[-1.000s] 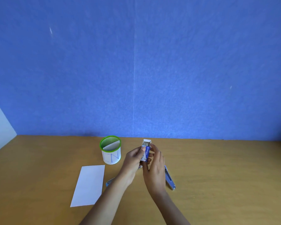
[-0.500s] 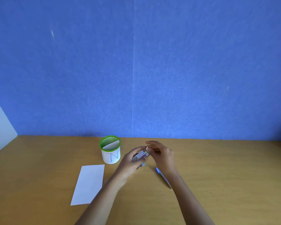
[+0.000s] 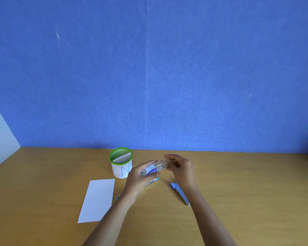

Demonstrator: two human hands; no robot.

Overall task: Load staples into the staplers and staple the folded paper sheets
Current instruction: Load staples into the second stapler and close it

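Left hand [image 3: 137, 178]: forearm comes in from bottom centre, hand raised off the worktop. Fingers and thumb are curled round the small white-and-blue cardboard staple box [image 3: 149, 172], clamped on it.
Right hand [image 3: 182, 169]: forearm comes in from bottom right, wrist bent toward the left, back of hand up. Fingers are curled, tips pinching the far end of the grey inner tray [image 3: 160, 165].
Staple box position: in the air between the two hands, long axis tilted up to the right. The inner tray sticks partly out of its right end, with grey staple strips visible in it.
Stapler A [image 3: 180, 193]: blue-and-silver metal stapler, flat on the wooden worktop [image 3: 247, 192], just left of the right forearm, no hand on it.
Stapler B [image 3: 153, 181]: second blue stapler, on the worktop under the left hand and wrist. Only its two ends show.
Paper [image 3: 98, 199]: white folded sheet, flat on the worktop left of the left forearm.
Cup [image 3: 120, 168]: round green-rimmed mesh cup with a white paper wrap, upright behind the paper, white card inside.
Backdrop: blue wall [image 3: 203, 68].
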